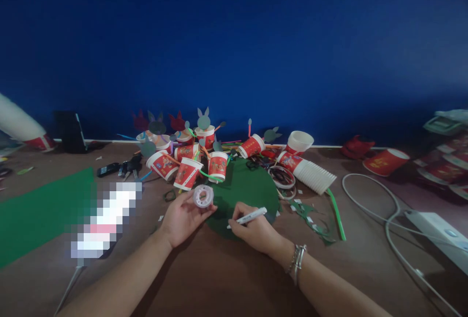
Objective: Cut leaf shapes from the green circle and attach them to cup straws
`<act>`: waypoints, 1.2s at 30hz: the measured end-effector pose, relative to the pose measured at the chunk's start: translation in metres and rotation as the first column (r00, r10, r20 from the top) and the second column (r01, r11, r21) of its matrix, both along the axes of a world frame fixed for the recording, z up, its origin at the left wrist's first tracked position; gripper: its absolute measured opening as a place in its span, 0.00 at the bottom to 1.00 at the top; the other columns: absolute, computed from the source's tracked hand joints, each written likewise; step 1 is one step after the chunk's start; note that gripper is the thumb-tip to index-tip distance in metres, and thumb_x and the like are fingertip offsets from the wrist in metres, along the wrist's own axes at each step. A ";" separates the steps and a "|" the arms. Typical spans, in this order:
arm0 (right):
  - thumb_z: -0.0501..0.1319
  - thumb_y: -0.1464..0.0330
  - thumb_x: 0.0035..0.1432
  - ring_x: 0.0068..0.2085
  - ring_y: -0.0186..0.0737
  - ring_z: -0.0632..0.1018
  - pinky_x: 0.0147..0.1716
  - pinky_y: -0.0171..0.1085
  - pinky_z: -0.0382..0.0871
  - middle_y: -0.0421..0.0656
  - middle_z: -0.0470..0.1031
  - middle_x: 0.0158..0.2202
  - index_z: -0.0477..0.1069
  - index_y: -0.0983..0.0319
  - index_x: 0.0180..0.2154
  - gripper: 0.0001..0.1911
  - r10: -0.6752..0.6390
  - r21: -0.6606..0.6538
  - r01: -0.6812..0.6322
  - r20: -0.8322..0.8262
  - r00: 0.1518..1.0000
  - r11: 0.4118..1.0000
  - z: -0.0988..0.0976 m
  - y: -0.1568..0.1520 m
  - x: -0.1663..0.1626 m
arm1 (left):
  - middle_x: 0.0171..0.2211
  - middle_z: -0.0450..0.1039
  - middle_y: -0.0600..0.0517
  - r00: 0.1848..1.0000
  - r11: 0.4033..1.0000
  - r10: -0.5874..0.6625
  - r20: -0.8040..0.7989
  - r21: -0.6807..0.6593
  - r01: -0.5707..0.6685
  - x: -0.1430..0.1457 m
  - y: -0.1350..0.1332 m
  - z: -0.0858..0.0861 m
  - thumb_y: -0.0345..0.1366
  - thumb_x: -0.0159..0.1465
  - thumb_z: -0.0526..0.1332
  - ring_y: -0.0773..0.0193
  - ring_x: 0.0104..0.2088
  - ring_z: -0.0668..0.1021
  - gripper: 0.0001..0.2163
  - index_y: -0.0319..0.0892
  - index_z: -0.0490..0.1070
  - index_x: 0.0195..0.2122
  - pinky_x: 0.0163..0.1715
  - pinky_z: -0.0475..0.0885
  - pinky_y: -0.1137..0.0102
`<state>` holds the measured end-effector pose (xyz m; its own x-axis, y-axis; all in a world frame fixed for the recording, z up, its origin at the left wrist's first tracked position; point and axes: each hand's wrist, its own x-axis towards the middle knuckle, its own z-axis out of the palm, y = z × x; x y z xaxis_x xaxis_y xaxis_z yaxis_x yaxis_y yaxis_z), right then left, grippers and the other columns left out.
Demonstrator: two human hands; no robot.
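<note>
My left hand (181, 219) is turned palm up, its thumb and fingers holding a roll of clear tape (204, 196) at the near left edge of the dark green paper sheet (248, 185). In my right hand (256, 229) is a white marker pen (252, 215), gripped like a pencil. Its tip end points down and left, low over the near part of the sheet. Whether the tip touches the paper I cannot tell. Just beyond the tape lies a red-and-white paper cup (187, 173) with a coloured strip attached.
Several decorated paper cups with grey animal-head cutouts (204, 118) crowd the back. A stack of cups (307, 173), green paper scraps (309, 217) and a white cable (387, 224) lie right. Keys (129, 166) and a green sheet (47, 214) are left, beside a blurred-out object.
</note>
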<state>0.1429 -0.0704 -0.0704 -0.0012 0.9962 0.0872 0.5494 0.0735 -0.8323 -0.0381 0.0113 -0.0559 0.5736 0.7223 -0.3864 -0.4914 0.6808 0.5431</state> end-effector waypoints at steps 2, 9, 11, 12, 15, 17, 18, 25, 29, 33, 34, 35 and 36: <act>0.58 0.72 0.50 0.23 0.30 0.64 0.23 0.30 0.55 0.35 0.63 0.20 0.62 0.61 0.21 0.08 0.000 0.001 0.000 -0.001 1.000 1.000 0.000 0.000 0.000 | 0.30 0.75 0.44 1.000 1.000 0.000 0.002 0.008 0.000 0.000 0.000 0.000 0.34 0.61 0.53 0.58 0.31 0.77 0.11 0.34 0.73 0.35 0.44 0.71 0.56; 0.58 0.73 0.50 0.23 0.30 0.64 0.22 0.30 0.55 0.34 0.63 0.19 0.62 0.61 0.21 0.08 -0.002 0.014 0.002 -0.010 1.000 1.000 -0.003 0.000 0.001 | 0.30 0.75 0.44 1.000 1.000 0.016 0.010 -0.017 -0.015 0.001 0.000 0.001 0.34 0.60 0.54 0.59 0.31 0.77 0.10 0.35 0.73 0.33 0.44 0.72 0.56; 0.58 0.72 0.50 0.23 0.31 0.64 0.22 0.30 0.55 0.34 0.63 0.19 0.62 0.61 0.21 0.08 -0.002 0.006 0.002 -0.010 1.000 1.000 -0.003 0.000 0.001 | 0.30 0.75 0.44 1.000 1.000 0.006 0.015 -0.010 -0.006 0.000 0.000 0.001 0.34 0.60 0.54 0.58 0.31 0.77 0.10 0.35 0.73 0.34 0.44 0.72 0.56; 0.58 0.72 0.50 0.23 0.31 0.64 0.22 0.30 0.55 0.34 0.63 0.19 0.62 0.61 0.21 0.08 -0.002 0.003 0.002 -0.011 1.000 1.000 -0.003 0.000 0.001 | 0.30 0.75 0.44 1.000 1.000 0.004 0.017 -0.008 -0.004 0.000 0.000 0.001 0.34 0.60 0.54 0.58 0.31 0.77 0.10 0.35 0.73 0.34 0.44 0.71 0.56; 0.58 0.72 0.50 0.23 0.31 0.64 0.22 0.30 0.55 0.34 0.63 0.19 0.62 0.61 0.21 0.08 -0.003 0.004 0.004 -0.014 1.000 1.000 -0.002 0.000 0.001 | 0.30 0.75 0.44 1.000 1.000 0.009 0.012 -0.004 -0.008 0.001 -0.001 0.001 0.34 0.61 0.53 0.58 0.31 0.77 0.11 0.34 0.73 0.34 0.45 0.71 0.56; 0.58 0.72 0.50 0.23 0.31 0.64 0.22 0.30 0.55 0.35 0.63 0.19 0.62 0.61 0.21 0.08 -0.005 0.005 0.005 -0.009 1.000 1.000 -0.001 0.000 0.001 | 0.30 0.75 0.44 1.000 1.000 0.014 0.004 -0.002 -0.014 0.001 -0.001 0.002 0.34 0.61 0.53 0.58 0.31 0.77 0.11 0.34 0.73 0.33 0.45 0.71 0.56; 0.58 0.72 0.50 0.23 0.31 0.64 0.22 0.30 0.55 0.35 0.63 0.19 0.62 0.61 0.21 0.08 -0.005 0.005 0.005 -0.006 1.000 1.000 -0.001 0.000 0.001 | 0.30 0.75 0.44 1.000 1.000 0.013 0.003 -0.001 -0.013 0.001 -0.001 0.002 0.34 0.61 0.53 0.58 0.31 0.77 0.11 0.34 0.73 0.33 0.45 0.71 0.56; 0.58 0.72 0.50 0.23 0.31 0.64 0.22 0.30 0.56 0.35 0.63 0.19 0.62 0.61 0.21 0.08 -0.004 0.021 0.005 -0.008 1.000 1.000 -0.002 0.000 0.001 | 0.29 0.75 0.44 1.000 1.000 0.008 0.003 -0.003 -0.008 0.001 0.000 0.002 0.34 0.60 0.54 0.58 0.31 0.77 0.10 0.35 0.73 0.33 0.43 0.72 0.56; 0.58 0.73 0.49 0.23 0.31 0.64 0.22 0.30 0.55 0.34 0.63 0.19 0.62 0.61 0.21 0.08 -0.017 0.022 0.017 -0.009 1.000 1.000 -0.002 0.000 0.000 | 0.30 0.75 0.44 1.000 1.000 0.007 0.013 0.002 -0.007 0.001 -0.001 0.001 0.34 0.60 0.53 0.58 0.31 0.77 0.11 0.35 0.73 0.33 0.44 0.72 0.56; 0.58 0.72 0.49 0.23 0.31 0.63 0.23 0.30 0.55 0.35 0.62 0.19 0.61 0.61 0.20 0.08 -0.019 0.001 0.019 -0.027 0.999 1.000 0.000 0.000 -0.001 | 0.30 0.75 0.44 1.000 1.000 0.006 0.001 0.002 -0.006 0.000 -0.001 0.001 0.34 0.61 0.52 0.58 0.31 0.77 0.12 0.34 0.73 0.35 0.45 0.71 0.56; 0.58 0.72 0.48 0.23 0.31 0.63 0.23 0.30 0.55 0.35 0.62 0.19 0.61 0.61 0.20 0.08 -0.025 -0.013 0.024 -0.047 0.999 1.000 0.000 0.000 -0.001 | 0.30 0.75 0.44 1.000 1.000 0.008 0.001 0.001 -0.008 0.000 -0.001 0.002 0.34 0.62 0.52 0.58 0.31 0.77 0.12 0.34 0.73 0.34 0.45 0.71 0.56; 0.58 0.72 0.49 0.23 0.31 0.64 0.22 0.30 0.55 0.35 0.63 0.19 0.61 0.61 0.20 0.08 -0.040 -0.033 0.037 -0.082 0.996 0.999 0.000 0.001 0.000 | 0.30 0.75 0.44 1.000 1.000 0.008 0.003 -0.001 -0.008 0.001 -0.001 0.002 0.34 0.62 0.52 0.58 0.30 0.77 0.12 0.34 0.73 0.34 0.44 0.71 0.57; 0.58 0.71 0.49 0.23 0.31 0.64 0.22 0.30 0.55 0.35 0.63 0.19 0.61 0.60 0.20 0.08 -0.062 -0.056 0.055 -0.131 0.989 0.997 0.000 0.002 0.000 | 0.29 0.75 0.44 1.000 1.000 0.009 0.007 -0.002 -0.009 0.001 -0.001 0.002 0.34 0.61 0.52 0.58 0.30 0.76 0.12 0.33 0.73 0.34 0.44 0.71 0.57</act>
<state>0.1430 -0.0686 -0.0702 0.0655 0.9974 0.0310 0.4366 -0.0007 -0.8997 -0.0373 0.0100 -0.0538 0.5700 0.7263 -0.3842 -0.5009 0.6778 0.5382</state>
